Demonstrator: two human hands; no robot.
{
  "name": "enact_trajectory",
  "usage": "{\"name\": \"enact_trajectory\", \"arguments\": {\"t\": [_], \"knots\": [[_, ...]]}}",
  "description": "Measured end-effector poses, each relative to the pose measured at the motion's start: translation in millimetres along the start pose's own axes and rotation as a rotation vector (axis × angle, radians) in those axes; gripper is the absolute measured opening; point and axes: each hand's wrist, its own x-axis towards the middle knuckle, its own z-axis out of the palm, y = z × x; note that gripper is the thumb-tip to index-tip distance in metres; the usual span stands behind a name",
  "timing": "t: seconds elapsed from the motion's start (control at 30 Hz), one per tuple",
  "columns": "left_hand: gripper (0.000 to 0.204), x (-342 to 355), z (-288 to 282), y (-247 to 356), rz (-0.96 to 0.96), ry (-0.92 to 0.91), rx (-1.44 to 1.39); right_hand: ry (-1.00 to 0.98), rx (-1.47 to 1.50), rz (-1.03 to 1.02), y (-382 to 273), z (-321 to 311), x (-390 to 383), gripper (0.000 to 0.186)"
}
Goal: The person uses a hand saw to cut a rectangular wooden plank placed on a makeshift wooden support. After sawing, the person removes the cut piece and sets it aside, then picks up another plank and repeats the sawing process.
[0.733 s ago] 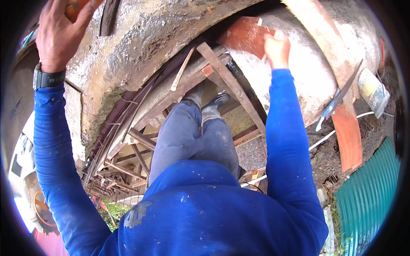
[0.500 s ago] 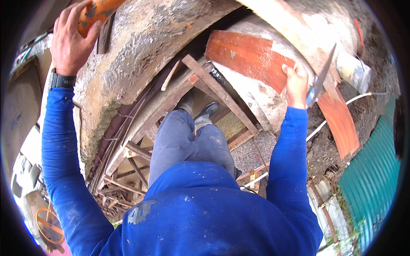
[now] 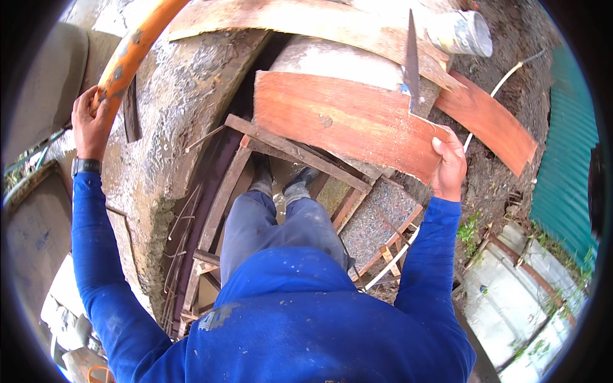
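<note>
Nearest, a blue long-sleeved top flecked with pale specks, both arms stretched forward and apart. Past its hem, grey-blue trousers, then dark boots down inside a rough timber frame.

Out to the right, a right hand clamped on the right end of a reddish-brown plywood panel, thumb over the upper face, fingers mostly hidden behind. Held broad face up, just past the boots, long edges slanting down toward the right; a step cut into the far right corner, a pale scuff near the middle. Overlapping part of the timber frame in view; touching or apart, cannot tell.

Out to the left, a dark wristwatch and, beyond it, a left hand curled around the lower end of an orange pole with grey patches, slanting up and out past the top of view. Beside it, wet, rough concrete. To the right of the trousers, a speckled board edged with timber strips.

Farther off, past the panel's cut corner, a handsaw with tapering blade pointing away, blue handle partly hidden. Behind that, a long pale wooden board and, to its right, a second plywood piece. Near those, a whitish bucket on its side. Over bare soil, a white pipe. At the far right, green corrugated sheeting.
</note>
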Motion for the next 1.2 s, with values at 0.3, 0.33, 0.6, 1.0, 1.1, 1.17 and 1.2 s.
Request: {"name": "enact_trajectory", "arguments": {"t": [0.3,0.33,0.6,1.0,1.1,1.17,1.2], "knots": [[0.046,5,1,235,0.430,-0.393,-0.297,-0.007,0.209,-0.007,3,-80,-53,0.039],[0.048,3,-1,266,0.425,-0.510,-0.286,-0.005,0.233,-0.010,2,-88,-60,0.039],[0.067,-30,31,404,0.591,-0.755,-0.173,0.062,0.367,-0.057,4,-158,-100,0.038],[0.046,-62,60,497,0.604,-0.873,-0.198,0.187,0.200,-0.166,25,-245,-148,0.036],[0.034,-70,73,489,0.782,-0.546,-0.138,0.161,-0.298,-0.322,17,-241,-158,0.027],[0.028,-79,76,487,0.809,-0.336,-0.140,0.185,-0.840,-0.753,4,-232,-155,0.030],[0.028,-85,77,490,0.836,-0.210,-0.169,0.257,-0.928,-0.823,2,-226,-157,0.034]]}}
